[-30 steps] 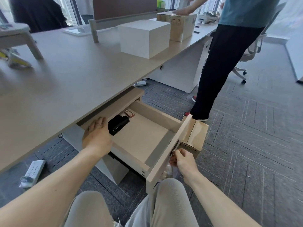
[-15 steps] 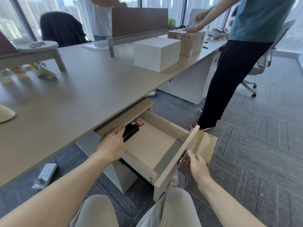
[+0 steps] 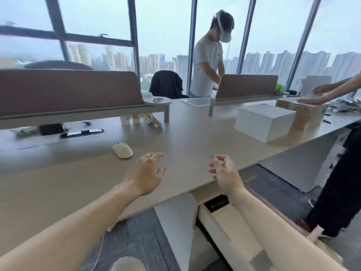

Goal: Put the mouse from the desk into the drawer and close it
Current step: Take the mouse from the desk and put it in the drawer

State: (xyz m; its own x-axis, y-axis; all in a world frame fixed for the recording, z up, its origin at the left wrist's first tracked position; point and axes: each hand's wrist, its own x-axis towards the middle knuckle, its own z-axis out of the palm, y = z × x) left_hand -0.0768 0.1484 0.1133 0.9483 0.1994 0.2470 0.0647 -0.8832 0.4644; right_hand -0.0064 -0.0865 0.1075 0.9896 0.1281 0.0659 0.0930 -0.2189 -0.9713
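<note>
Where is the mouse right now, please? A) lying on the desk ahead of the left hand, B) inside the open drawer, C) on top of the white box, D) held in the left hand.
A: the mouse lies on the desk, untouched, just beyond the open left hand; the right hand is empty too.

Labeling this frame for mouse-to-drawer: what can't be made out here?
- Drawer, head view: the right forearm and the desk edge cover most of the inside; free room unclear.
- Black item in the drawer: only partly showing, unidentifiable.
- Mouse: cable or wireless cannot be told, too small.
- Small bottles under the shelf: blurred, labels unreadable.
</note>
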